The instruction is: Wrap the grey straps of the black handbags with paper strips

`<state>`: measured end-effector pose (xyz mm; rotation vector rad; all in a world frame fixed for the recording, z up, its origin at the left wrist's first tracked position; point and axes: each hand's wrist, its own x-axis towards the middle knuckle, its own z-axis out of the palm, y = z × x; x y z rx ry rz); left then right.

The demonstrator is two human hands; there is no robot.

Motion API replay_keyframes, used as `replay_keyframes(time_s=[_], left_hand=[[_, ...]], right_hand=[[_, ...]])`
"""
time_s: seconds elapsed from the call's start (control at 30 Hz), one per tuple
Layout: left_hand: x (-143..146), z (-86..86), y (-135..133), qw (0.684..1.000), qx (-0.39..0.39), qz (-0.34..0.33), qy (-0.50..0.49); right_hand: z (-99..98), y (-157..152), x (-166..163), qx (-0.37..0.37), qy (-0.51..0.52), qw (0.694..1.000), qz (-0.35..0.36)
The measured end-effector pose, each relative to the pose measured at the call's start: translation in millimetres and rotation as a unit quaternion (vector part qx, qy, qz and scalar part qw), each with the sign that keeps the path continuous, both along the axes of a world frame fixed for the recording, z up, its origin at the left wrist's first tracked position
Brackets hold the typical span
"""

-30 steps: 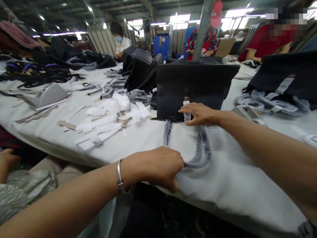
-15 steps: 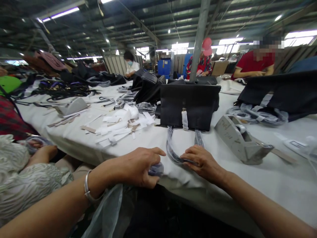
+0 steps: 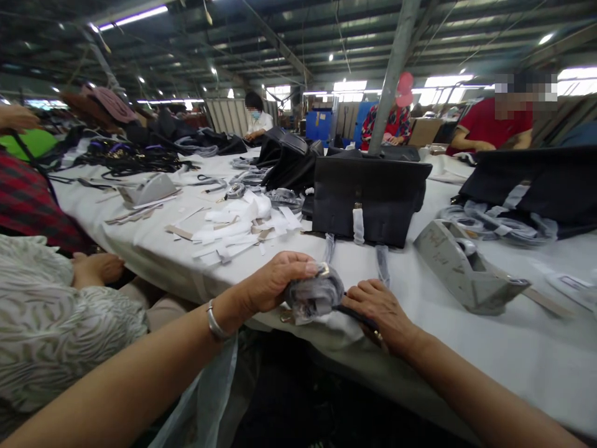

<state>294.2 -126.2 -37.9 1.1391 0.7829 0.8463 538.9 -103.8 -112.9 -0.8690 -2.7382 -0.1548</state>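
Strap-wrap step: left hand (image 3: 275,285) clenches the crumpled grey plastic-wrap bundle (image 3: 314,297); right hand (image 3: 383,311), flat and unclenched, pins the thin black strap (image 3: 353,313). The next move likely calls for steady tension.

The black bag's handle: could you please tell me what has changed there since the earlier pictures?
The right hand left the front tab and came down onto the handle. The left hand bunched up a wad of wrapping and lifted it. The black bag and tape dispenser stayed put.
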Motion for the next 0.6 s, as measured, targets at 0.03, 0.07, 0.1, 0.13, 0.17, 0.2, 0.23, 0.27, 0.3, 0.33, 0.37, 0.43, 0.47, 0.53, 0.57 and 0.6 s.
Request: replay_keyframes(time_s=[0.03, 0.07, 0.1, 0.13, 0.17, 0.2, 0.23, 0.27, 0.3, 0.33, 0.37, 0.43, 0.47, 0.53, 0.57, 0.6], left_hand=[[4, -7.0, 4, 0.999, -0.017, 0.019, -0.039], [8, -13.1, 7, 0.997, -0.029, 0.031, -0.071], [11, -17.8, 10, 0.994, -0.038, 0.036, -0.096], [14, -20.8, 13, 0.991, -0.043, 0.040, -0.117], [16, -21.8, 17, 0.989, -0.044, 0.042, -0.132], [18, -20.9, 20, 0.988, -0.038, 0.043, -0.143], [21, -18.2, 24, 0.987, -0.025, 0.041, -0.151], [24, -14.0, 29, 0.987, -0.007, 0.039, -0.156], [27, -8.8, 34, 0.987, 0.012, 0.035, -0.159], [32, -3.2, 39, 0.986, 0.028, 0.032, -0.164], [37, 2.3, 44, 0.984, 0.040, 0.032, -0.172], [48, 10.6, 54, 0.980, 0.037, 0.039, -0.192], [54, 12.7, 60, 0.979, 0.023, 0.042, -0.197], [65, 12.6, 71, 0.981, -0.019, 0.045, -0.187], [69, 10.8, 77, 0.983, -0.043, 0.044, -0.174], [74, 8.1, 83, 0.984, -0.066, 0.041, -0.158]], right_hand=[[-3.0, -1, 4, 0.014, 0.015, 1.000, -0.007], [-5.6, -2, 9, 0.018, 0.035, 0.999, -0.012], [-7.7, -2, 15, 0.014, 0.060, 0.998, -0.016], [-9.2, -2, 21, 0.008, 0.086, 0.996, -0.021], [-10.3, -2, 27, 0.002, 0.108, 0.994, -0.029], [-10.9, -1, 33, 0.003, 0.124, 0.991, -0.041], [-11.2, -1, 38, 0.012, 0.134, 0.989, -0.055], [-11.3, -1, 43, 0.027, 0.136, 0.988, -0.070], [-11.6, -2, 46, 0.044, 0.133, 0.987, -0.084], [-11.9, -4, 49, 0.056, 0.125, 0.986, -0.093], [-12.4, -6, 50, 0.065, 0.118, 0.986, -0.096], [-13.7, -11, 51, 0.077, 0.117, 0.986, -0.091], [-14.1, -13, 52, 0.083, 0.126, 0.985, -0.085], [-13.5, -18, 53, 0.106, 0.168, 0.978, -0.061], [-12.2, -21, 53, 0.117, 0.195, 0.973, -0.046], [-10.1, -23, 54, 0.128, 0.222, 0.966, -0.030]])
